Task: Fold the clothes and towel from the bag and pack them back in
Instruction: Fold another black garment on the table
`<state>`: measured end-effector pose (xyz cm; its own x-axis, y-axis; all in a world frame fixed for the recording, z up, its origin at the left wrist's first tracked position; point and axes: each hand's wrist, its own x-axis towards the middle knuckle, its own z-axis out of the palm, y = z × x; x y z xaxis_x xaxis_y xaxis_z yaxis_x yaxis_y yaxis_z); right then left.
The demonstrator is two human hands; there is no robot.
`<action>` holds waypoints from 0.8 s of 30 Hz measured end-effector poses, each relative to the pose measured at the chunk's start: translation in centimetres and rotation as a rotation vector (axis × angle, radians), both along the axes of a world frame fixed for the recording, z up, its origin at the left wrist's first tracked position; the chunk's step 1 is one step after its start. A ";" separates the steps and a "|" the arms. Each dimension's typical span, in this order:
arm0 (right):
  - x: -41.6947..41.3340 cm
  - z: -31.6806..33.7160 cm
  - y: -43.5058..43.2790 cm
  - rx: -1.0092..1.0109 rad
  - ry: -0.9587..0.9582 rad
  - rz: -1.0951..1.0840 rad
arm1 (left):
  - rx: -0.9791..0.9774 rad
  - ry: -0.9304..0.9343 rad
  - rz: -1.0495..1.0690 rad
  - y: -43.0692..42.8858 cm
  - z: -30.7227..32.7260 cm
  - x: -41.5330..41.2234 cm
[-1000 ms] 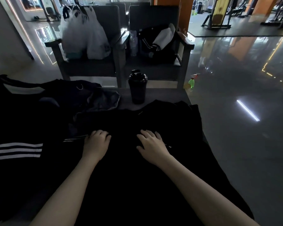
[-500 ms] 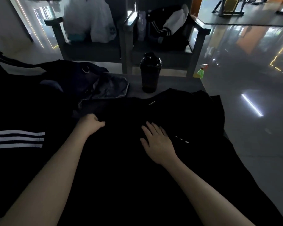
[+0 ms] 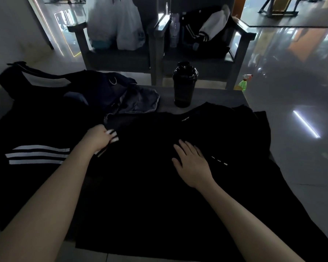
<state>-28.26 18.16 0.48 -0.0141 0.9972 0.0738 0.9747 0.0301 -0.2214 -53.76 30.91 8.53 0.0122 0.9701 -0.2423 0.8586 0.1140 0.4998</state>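
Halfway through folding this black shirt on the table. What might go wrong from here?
The left hand grips the striped sleeve; swinging it across may tip the bottle, which stands upright just beyond the collar of the shirt. The shirt's right side hangs over the edge of the table, with the right hand pressing flat on it, so it might slide toward the floor.

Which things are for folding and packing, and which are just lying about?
For the job: flat black cloth shirt, gripped by left hand, under right hand; crumpled grey-blue cloth; bulky black white-striped bag.
Lying about: black plastic shaker bottle; white plastic bags; green spray bottle.
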 end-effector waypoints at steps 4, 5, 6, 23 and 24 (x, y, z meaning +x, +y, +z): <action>0.1 0.0 0.0 0.011 -0.001 -0.005 | 0.200 0.103 0.227 0.4 0.8 -1.7; 0.0 0.0 0.0 0.014 -0.005 -0.008 | 0.217 0.127 0.231 0.5 0.8 -2.3; 0.0 -0.1 0.0 0.015 -0.008 -0.010 | 0.205 0.109 0.236 0.4 1.0 -2.6; 0.2 1.7 0.9 -0.139 0.027 0.031 | 0.180 0.093 -0.381 -6.5 1.4 4.1; 0.2 2.3 1.3 -0.162 0.027 0.031 | 0.164 0.107 -0.404 -6.9 0.6 3.8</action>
<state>-28.06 19.43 2.74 -0.0457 0.9951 -0.0873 0.9675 0.0223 -0.2521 -49.93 23.99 9.12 0.3808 0.9186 -0.1058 0.8660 -0.3142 0.3889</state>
